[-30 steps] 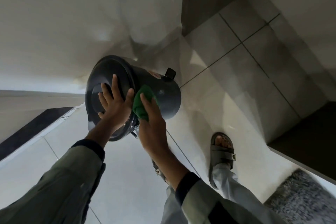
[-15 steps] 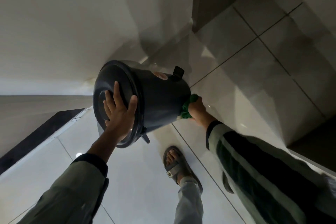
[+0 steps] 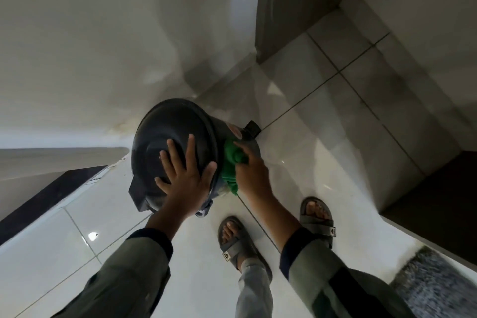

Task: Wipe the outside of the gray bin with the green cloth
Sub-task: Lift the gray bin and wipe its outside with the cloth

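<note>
The gray bin [image 3: 165, 131] stands on the pale tiled floor next to a white wall, its round lid on top and a black foot pedal at its far side. My left hand [image 3: 184, 178] lies flat on the lid with the fingers spread, pressing down. My right hand [image 3: 251, 175] presses the bunched green cloth [image 3: 231, 165] against the bin's right side, just under the lid's rim. Part of the cloth is hidden under my fingers.
A white wall runs along the left and back. A dark door frame [image 3: 291, 8] stands behind the bin. A dark cabinet or step [image 3: 433, 204] sits at the right, a gray mat [image 3: 438, 289] at the lower right. My sandaled feet [image 3: 235, 237] stand close to the bin.
My right hand has brought the cloth from low on the bin's far right side up to the near side under the lid rim. My left hand stays on the lid.
</note>
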